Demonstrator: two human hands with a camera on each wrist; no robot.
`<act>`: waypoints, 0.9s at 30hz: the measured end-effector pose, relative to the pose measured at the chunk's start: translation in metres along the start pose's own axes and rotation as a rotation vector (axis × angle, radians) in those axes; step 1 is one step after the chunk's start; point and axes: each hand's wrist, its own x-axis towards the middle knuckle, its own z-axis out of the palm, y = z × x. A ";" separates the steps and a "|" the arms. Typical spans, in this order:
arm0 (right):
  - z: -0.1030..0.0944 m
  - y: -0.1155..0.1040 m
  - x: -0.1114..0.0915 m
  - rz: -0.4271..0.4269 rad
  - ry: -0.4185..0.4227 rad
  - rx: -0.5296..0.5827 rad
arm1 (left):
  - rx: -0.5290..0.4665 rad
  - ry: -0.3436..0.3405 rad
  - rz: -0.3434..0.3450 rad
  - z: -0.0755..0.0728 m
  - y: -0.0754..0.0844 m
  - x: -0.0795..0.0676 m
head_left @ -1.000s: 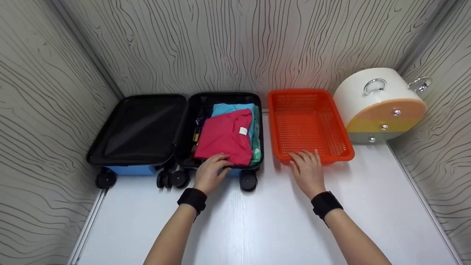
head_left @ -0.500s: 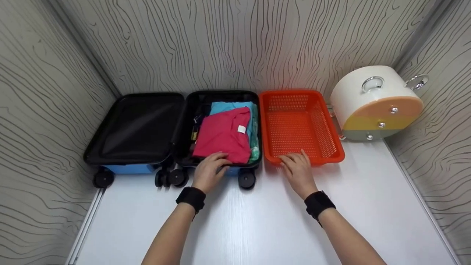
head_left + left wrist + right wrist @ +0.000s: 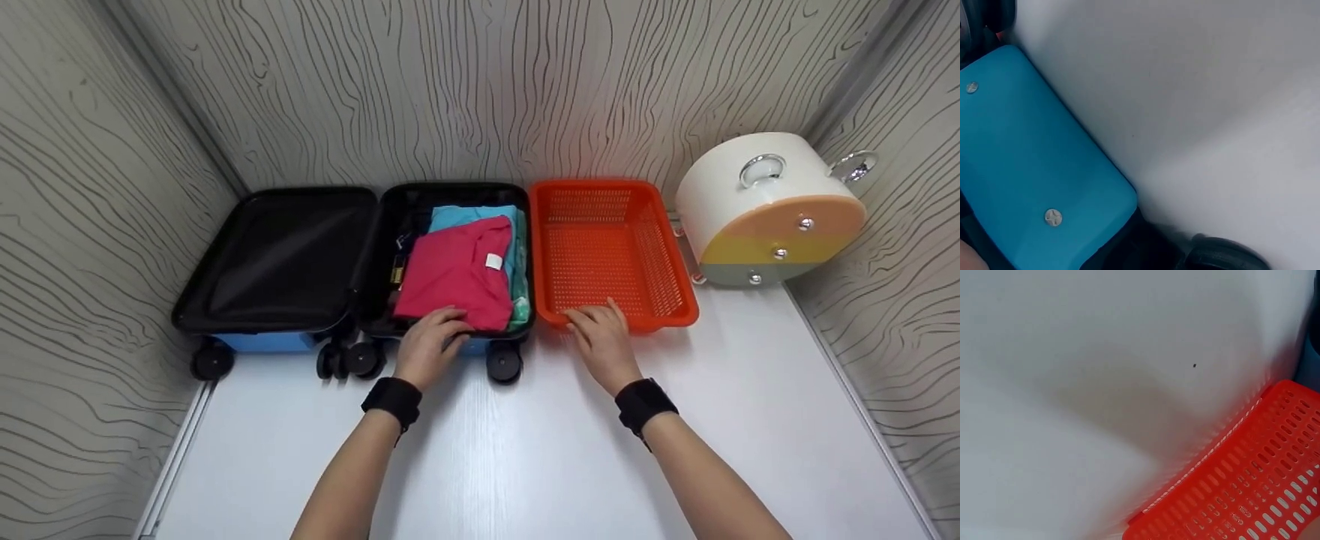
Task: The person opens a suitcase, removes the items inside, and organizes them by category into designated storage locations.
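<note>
An open suitcase point(image 3: 292, 255) with black lining lies against the back wall. Its right half holds a folded pink shirt point(image 3: 450, 274) with a white label, over light blue point(image 3: 469, 216) and green point(image 3: 520, 304) clothes. My left hand point(image 3: 427, 350) holds the front rim of that half, fingers bent over the edge. In the left wrist view the blue outer shell point(image 3: 1044, 146) fills the lower left. Right beside the suitcase stands an orange perforated basket point(image 3: 592, 259) with nothing in it. My right hand point(image 3: 604, 346) grips its front rim; the basket wall point(image 3: 1230, 489) shows in the right wrist view.
A white drum-shaped drawer box point(image 3: 772, 202) with silver handles and an orange, yellow and green front stands at the right. Black wheels point(image 3: 504, 365) stick out from the suitcase's front side. Patterned walls point(image 3: 465, 90) enclose the white table point(image 3: 480, 450).
My right hand has moved the basket to the left, up close to the suitcase, leaving a gap before the drawer box. My left hand has stayed on the suitcase rim.
</note>
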 end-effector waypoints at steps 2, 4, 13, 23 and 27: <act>-0.001 0.001 0.001 0.006 -0.002 -0.002 | -0.005 0.008 0.003 0.001 0.001 0.001; -0.002 0.001 0.001 0.013 -0.008 -0.006 | -0.014 0.010 0.001 0.001 0.002 0.002; -0.011 -0.006 0.002 0.072 -0.118 -0.014 | -0.220 -0.093 -0.149 -0.017 0.000 0.008; -0.018 -0.034 0.029 0.239 -0.188 0.095 | -0.252 -0.035 -0.565 -0.049 -0.019 0.034; -0.012 -0.057 0.052 0.225 -0.216 0.165 | -0.355 -0.129 -0.703 -0.055 -0.025 0.045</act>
